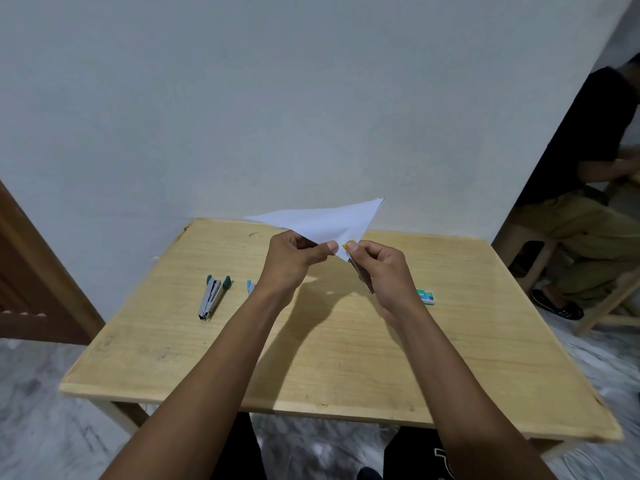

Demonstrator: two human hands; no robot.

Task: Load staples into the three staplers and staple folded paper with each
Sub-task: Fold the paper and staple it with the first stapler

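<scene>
From the head camera I see my left hand (pixel 294 259) raised above the wooden table (pixel 346 358), its thumb and fingers pinched on the near corner of the folded paper (pixel 322 221). The paper is a white triangle held in the air over the far half of the table, its long point reaching left and its other corner rising to the right.

My right hand (pixel 384 271) sits just right of the left one, close enough that the thumbs nearly meet. Its fingers are clenched around a yellow stapler (pixel 353 252), of which I can make out only the yellow tip at the paper's near corner and a dark metal strip running down along the palm. The tip touches the paper's corner; I cannot tell whether the stapler's mouth is pressed down on it.

On the table to the left lies a green stapler (pixel 212 297), swung open, metal nose toward the near edge. Just right of it, a blue stapler (pixel 250 287) peeks out from behind my left wrist, mostly hidden. To the right of my right wrist, a small green staple box (pixel 426 296) rests flat on the wood, well apart from the green stapler.

At the far right, a seated person (pixel 588 188) in a dark top is partly in view.
</scene>
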